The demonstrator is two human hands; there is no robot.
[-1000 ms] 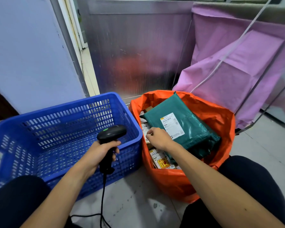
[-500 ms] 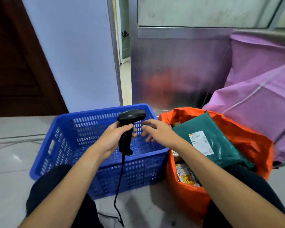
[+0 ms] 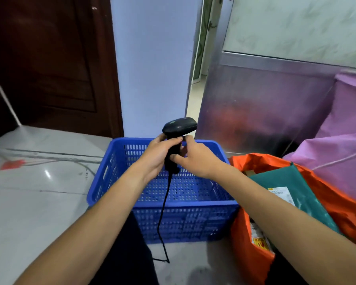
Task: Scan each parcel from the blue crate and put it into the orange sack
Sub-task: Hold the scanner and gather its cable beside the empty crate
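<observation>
Black scanner (image 3: pixel 179 125) stands upright above the blue crate (image 3: pixel 193 204), left grip (image 3: pixel 155 156) curled round it, right grip (image 3: pixel 195 159) pinching it too.

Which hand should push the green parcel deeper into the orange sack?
Right, probably: the right hand pinches the scanner and its forearm crosses the orange sack beside the green parcel; the left hand grips the scanner's handle.

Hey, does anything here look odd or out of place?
Nothing spilled or damaged. Oddest: the blue crate shows no parcels, while the left hand and right hand both hold the scanner. A green parcel lies tilted in the orange sack.
</observation>
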